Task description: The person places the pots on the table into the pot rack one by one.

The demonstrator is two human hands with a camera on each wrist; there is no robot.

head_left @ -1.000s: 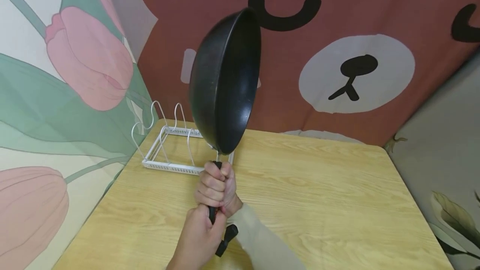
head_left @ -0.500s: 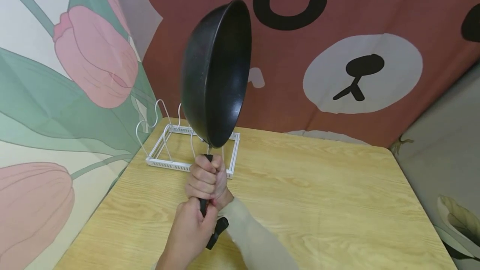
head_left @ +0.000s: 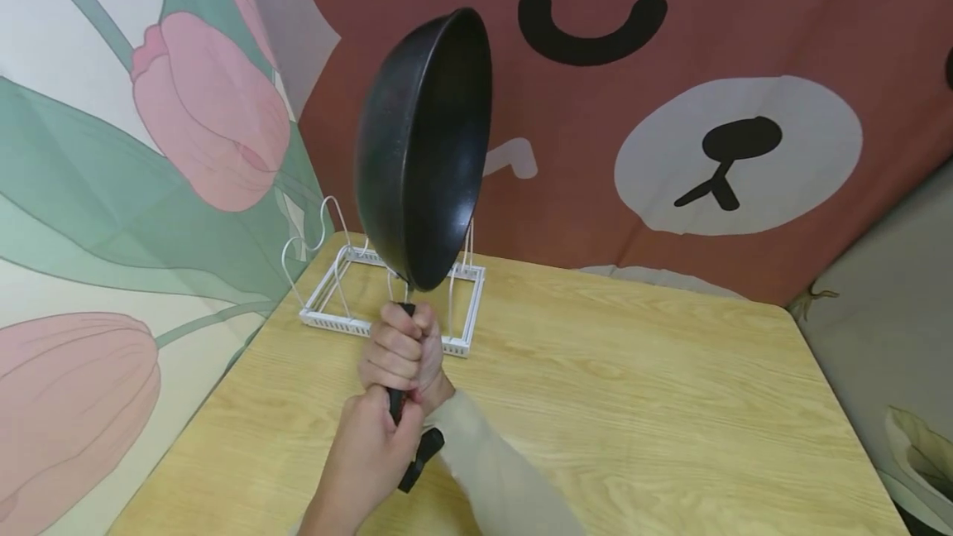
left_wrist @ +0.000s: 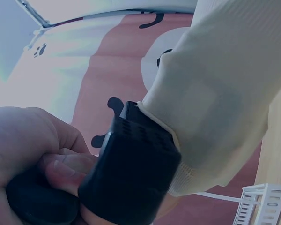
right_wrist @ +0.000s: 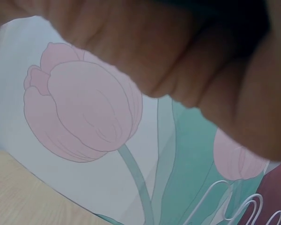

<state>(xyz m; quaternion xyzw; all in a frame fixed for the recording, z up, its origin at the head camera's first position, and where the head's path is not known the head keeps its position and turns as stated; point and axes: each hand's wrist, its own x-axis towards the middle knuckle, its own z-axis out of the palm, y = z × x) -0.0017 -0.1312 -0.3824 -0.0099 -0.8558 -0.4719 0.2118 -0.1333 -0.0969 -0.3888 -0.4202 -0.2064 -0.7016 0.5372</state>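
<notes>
A deep black wok (head_left: 424,147) is held up over the table in the head view, bowl uppermost, its hollow side facing right. My right hand (head_left: 400,354) grips the black handle (head_left: 395,405) just below the bowl, fingers wrapped round it. Lower down, my left hand (head_left: 370,445) holds the same handle, thumb along it. In the left wrist view the handle's rounded end (left_wrist: 42,201) sticks out of the left fist. Behind the hands and wok, a white wire rack (head_left: 328,321) stands on the table, partly covered by them.
The wooden table (head_left: 640,404) reaches out to the right of the rack. A tulip-print cloth (head_left: 216,122) hangs at the left, and a bear-print cloth (head_left: 581,205) hangs behind. A black device (head_left: 422,460) sits at the right wrist.
The wok and both hands have shifted left relative to the rack, uncovering its right end. The head view has turned slightly left. Both hands keep their hold on the handle.
</notes>
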